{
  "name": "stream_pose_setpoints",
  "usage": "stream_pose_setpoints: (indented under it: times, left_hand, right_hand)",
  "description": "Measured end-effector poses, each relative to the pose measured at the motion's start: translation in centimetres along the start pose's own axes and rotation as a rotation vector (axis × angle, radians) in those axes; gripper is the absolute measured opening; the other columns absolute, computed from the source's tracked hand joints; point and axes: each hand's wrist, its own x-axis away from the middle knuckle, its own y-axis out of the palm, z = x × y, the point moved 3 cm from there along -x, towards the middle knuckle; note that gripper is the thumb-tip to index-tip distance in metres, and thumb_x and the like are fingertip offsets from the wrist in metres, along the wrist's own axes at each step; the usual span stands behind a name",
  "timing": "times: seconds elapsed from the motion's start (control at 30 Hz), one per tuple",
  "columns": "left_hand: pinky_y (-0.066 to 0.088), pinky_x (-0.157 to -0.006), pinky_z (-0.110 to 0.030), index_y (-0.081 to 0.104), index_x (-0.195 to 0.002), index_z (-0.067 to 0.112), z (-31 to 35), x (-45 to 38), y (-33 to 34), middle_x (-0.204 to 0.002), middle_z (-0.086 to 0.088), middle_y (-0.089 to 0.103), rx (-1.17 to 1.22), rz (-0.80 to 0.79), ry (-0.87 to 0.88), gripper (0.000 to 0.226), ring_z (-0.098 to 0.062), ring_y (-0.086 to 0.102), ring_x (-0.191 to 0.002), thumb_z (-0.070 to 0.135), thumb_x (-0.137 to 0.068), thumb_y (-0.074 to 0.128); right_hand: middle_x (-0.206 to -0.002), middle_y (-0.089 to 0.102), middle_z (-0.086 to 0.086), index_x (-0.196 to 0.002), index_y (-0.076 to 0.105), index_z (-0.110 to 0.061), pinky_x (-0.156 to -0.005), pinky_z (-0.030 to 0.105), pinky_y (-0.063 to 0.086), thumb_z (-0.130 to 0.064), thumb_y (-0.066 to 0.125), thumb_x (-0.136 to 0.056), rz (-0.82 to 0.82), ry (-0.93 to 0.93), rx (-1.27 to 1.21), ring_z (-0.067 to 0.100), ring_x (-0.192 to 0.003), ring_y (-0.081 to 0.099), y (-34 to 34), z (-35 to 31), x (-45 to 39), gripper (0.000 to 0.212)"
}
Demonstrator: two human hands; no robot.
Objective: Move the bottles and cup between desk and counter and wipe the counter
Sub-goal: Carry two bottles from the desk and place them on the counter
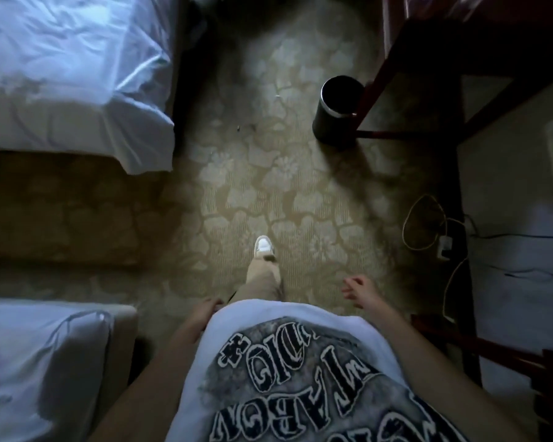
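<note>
No bottle, cup or counter shows in the head view. I look down at a patterned carpet in dim light, with one foot in a white shoe stepping forward. My right hand hangs at my side with loosely curled fingers and holds nothing. My left hand is low beside my hip, partly hidden behind my white printed shirt; the part that shows holds nothing. A dark wooden desk stands at the upper right, with only its edge and legs visible.
A black cylindrical bin stands by the desk leg. White-sheeted beds lie at the upper left and lower left. Cables and a charger trail along the right wall. A dark chair sits at the lower right.
</note>
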Motion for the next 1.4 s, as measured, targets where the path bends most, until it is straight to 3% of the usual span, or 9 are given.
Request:
stream_pose_setpoints:
  times: [0.1, 0.27, 0.37, 0.5, 0.7, 0.93, 1.2, 1.33, 1.4]
  left_hand:
    - [0.033, -0.042, -0.017, 0.056, -0.084, 0.01, 14.6, -1.9, -3.1, -0.061, -0.002, 0.055, 0.029, 0.009, 0.106, 0.018, -0.01, 0.047, -0.042, 0.015, -0.1, 0.047]
    - [0.047, -0.067, -0.029, 0.06, -0.109, 0.009, 35.6, -2.9, -8.1, -0.098, -0.011, 0.065, -0.073, 0.038, 0.36, 0.025, -0.023, 0.062, -0.083, 0.027, -0.101, 0.045]
    - [0.047, -0.068, -0.028, 0.06, -0.11, 0.01, 45.3, -4.5, -10.0, -0.095, -0.008, 0.065, -0.05, 0.04, 0.46, 0.025, -0.02, 0.062, -0.083, 0.028, -0.101, 0.046]
    - [0.045, -0.063, -0.026, 0.06, -0.108, 0.01, 51.4, -9.0, -11.5, -0.094, -0.009, 0.065, -0.048, 0.046, 0.357, 0.023, -0.019, 0.062, -0.075, 0.027, -0.1, 0.047]
    - [0.039, -0.049, -0.02, 0.058, -0.094, 0.007, 55.5, -13.7, -15.3, -0.062, -0.002, 0.058, 0.059, 0.133, 0.04, 0.016, -0.015, 0.051, -0.05, 0.021, -0.098, 0.05]
    - [0.038, -0.043, -0.017, 0.056, -0.092, 0.006, 72.6, -16.7, -18.3, -0.068, -0.006, 0.052, 0.118, 0.113, 0.074, 0.016, -0.009, 0.051, -0.041, 0.017, -0.1, 0.048]
    - [0.04, -0.041, -0.016, 0.054, -0.08, 0.014, 99.6, -24.0, -16.4, -0.071, -0.006, 0.058, -0.209, -0.012, 0.255, 0.022, -0.006, 0.056, -0.035, 0.021, -0.101, 0.05]
    - [0.044, -0.053, -0.022, 0.056, -0.098, 0.014, 113.7, -23.1, -11.5, -0.092, -0.011, 0.065, -0.569, -0.221, 0.431, 0.018, -0.017, 0.059, -0.066, 0.032, -0.097, 0.057]
    - [0.05, -0.068, -0.029, 0.058, -0.111, 0.016, 120.0, -21.3, -7.8, -0.101, -0.008, 0.069, -0.741, -0.323, 0.573, 0.048, -0.02, 0.065, -0.083, 0.055, -0.083, 0.065]
  right_hand:
    - [-0.091, 0.063, 0.018, -0.084, 0.06, -0.01, -0.084, 0.046, 0.05, -0.019, 0.052, -0.096, 0.062, 0.119, 0.007, 0.026, -0.078, 0.056, -2.1, -1.6, -3.0, 0.017]
    - [-0.099, 0.055, 0.01, -0.102, 0.057, -0.007, -0.086, 0.037, 0.042, -0.012, 0.054, -0.095, 0.083, 0.165, 0.026, 0.024, -0.098, 0.052, -4.5, -10.8, -5.6, 0.009]
    - [-0.098, 0.055, 0.008, -0.105, 0.059, -0.003, -0.088, 0.037, 0.042, -0.01, 0.052, -0.095, 0.08, 0.142, -0.002, 0.02, -0.097, 0.049, -5.5, -17.7, -10.0, 0.014]
    - [-0.095, 0.057, 0.013, -0.082, 0.057, -0.008, -0.08, 0.029, 0.036, -0.01, 0.053, -0.094, 0.047, 0.164, 0.03, 0.021, -0.094, 0.049, -6.4, -26.5, -18.9, 0.013]
    - [-0.084, 0.064, 0.009, -0.1, 0.062, -0.002, -0.065, 0.028, 0.042, -0.014, 0.053, -0.096, -0.013, -0.022, -0.011, 0.02, -0.077, 0.059, -9.4, -48.9, -29.5, 0.015]
    - [-0.09, 0.064, 0.01, -0.095, 0.058, -0.013, -0.052, 0.016, 0.042, -0.022, 0.049, -0.099, 0.036, -0.227, -0.195, 0.011, -0.063, 0.057, -15.4, -72.8, -35.0, 0.012]
    - [-0.103, 0.065, 0.015, -0.102, 0.053, -0.015, -0.056, 0.023, 0.038, -0.024, 0.048, -0.099, 0.214, 0.04, -0.442, 0.012, -0.066, 0.057, -18.5, -76.3, -41.2, 0.011]
    - [-0.118, 0.062, 0.022, -0.109, 0.052, -0.009, -0.054, 0.021, 0.044, -0.022, 0.052, -0.098, 0.421, 0.109, -0.713, 0.018, -0.075, 0.058, -19.8, -76.4, -41.2, 0.017]
    - [-0.12, 0.058, 0.026, -0.116, 0.049, -0.003, -0.055, 0.016, 0.046, -0.021, 0.06, -0.093, 0.568, 0.083, -0.896, 0.024, -0.081, 0.058, -21.0, -77.5, -40.7, 0.031]
